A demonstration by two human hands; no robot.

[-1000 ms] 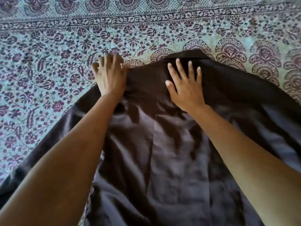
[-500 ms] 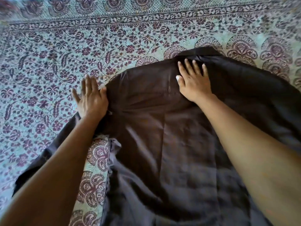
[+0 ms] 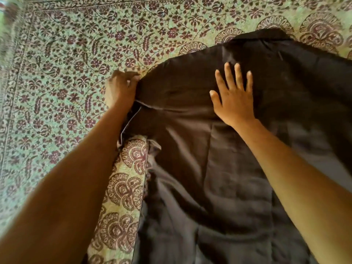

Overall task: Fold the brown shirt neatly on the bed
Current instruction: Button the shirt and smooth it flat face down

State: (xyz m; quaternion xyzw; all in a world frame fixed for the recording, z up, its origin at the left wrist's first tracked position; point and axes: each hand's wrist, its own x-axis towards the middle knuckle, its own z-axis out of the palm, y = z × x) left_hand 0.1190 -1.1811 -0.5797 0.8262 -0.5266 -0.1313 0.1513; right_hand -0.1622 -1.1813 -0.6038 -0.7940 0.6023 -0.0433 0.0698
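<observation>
Under your arms spreads a printed bedsheet [image 3: 62,77], pale green cotton crowded with small maroon flowers and vines, edged by a band of fan-shaped paisley medallions that also runs along the strip showing between your left forearm and the cloth. On it lies the brown shirt [image 3: 200,168], back up, a smooth, slightly glossy weave with soft creases and a straight pleat running down its middle; its collar [image 3: 270,35] points away from you, and its right side runs out of view. Your left hand [image 3: 122,90] is curled at the shirt's left shoulder, fingers bunched closed on the edge of the fabric there, where a pale seam folds over. Your right hand [image 3: 233,98] lies flat on the upper back just below the collar, fingers spread wide and pressing the cloth down.
</observation>
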